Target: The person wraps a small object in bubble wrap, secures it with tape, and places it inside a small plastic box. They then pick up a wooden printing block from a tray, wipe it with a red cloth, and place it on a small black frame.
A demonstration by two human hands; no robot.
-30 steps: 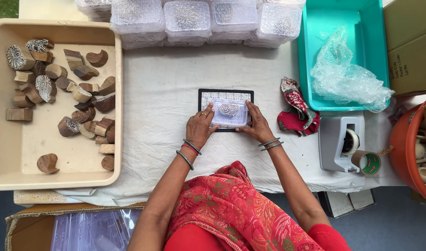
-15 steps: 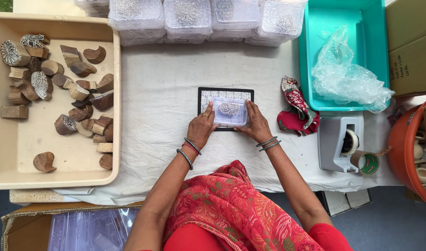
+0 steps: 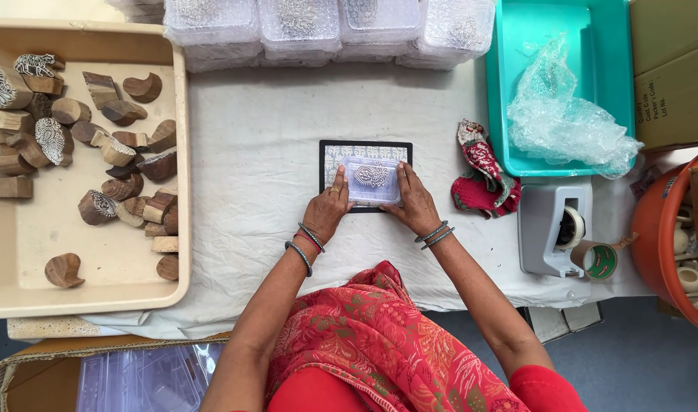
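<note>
Now I see my left hand [image 3: 327, 211] and right hand [image 3: 414, 203] gripping the clear plastic box [image 3: 372, 181] between closed fingers over the black-framed card [image 3: 330, 152].

Head camera looks straight down, close above the table [image 3: 257, 137].

A small clear plastic box [image 3: 372, 180] with a carved patterned block inside lies on a black-framed patterned card [image 3: 365, 150] in the middle of the bench. Beyond the card, along the far edge, stands a row of stacked clear plastic boxes [image 3: 330, 27] of the same kind. Far right of the card, a brown cardboard carton [image 3: 673, 69] shows dark print on its side. Below the near edge, left of the card, a cardboard carton [image 3: 36, 374] holds clear flat packs [image 3: 147, 378].
</note>
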